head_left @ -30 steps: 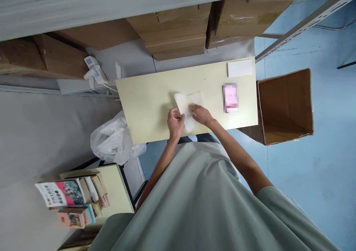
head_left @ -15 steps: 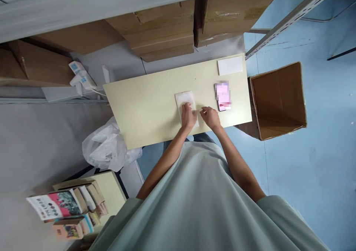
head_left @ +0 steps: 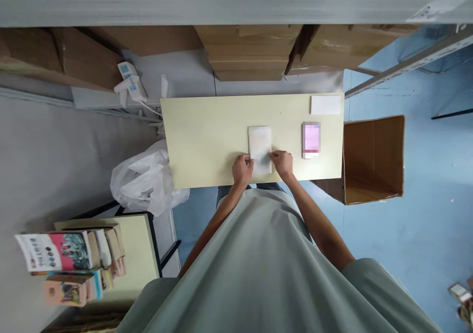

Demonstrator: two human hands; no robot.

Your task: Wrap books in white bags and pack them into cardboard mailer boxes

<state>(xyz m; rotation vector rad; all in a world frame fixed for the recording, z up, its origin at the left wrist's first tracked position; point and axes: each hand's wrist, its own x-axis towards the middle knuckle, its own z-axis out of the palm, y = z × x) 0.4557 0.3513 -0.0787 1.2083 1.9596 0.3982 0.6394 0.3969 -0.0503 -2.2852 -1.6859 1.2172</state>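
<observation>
A folded white cloth or paper (head_left: 259, 146) lies flat as a neat rectangle near the front edge of the pale yellow table (head_left: 207, 141). My left hand (head_left: 243, 168) pinches its near left corner with the fingers curled. My right hand (head_left: 283, 162) holds the near right corner in the same way. A pink phone-sized item (head_left: 311, 140) lies on the table to the right of the cloth. A white card (head_left: 325, 105) sits at the table's far right corner.
An open cardboard box (head_left: 373, 158) stands on the blue floor right of the table. Stacked cardboard boxes (head_left: 251, 52) line the back. A white plastic bag (head_left: 146, 180) lies left of the table; books (head_left: 62, 261) rest on a low table at lower left.
The cloth went from loosely half-folded to a flat, narrow rectangle. My left hand pressed across it, then both hands drew back to its near corners.
</observation>
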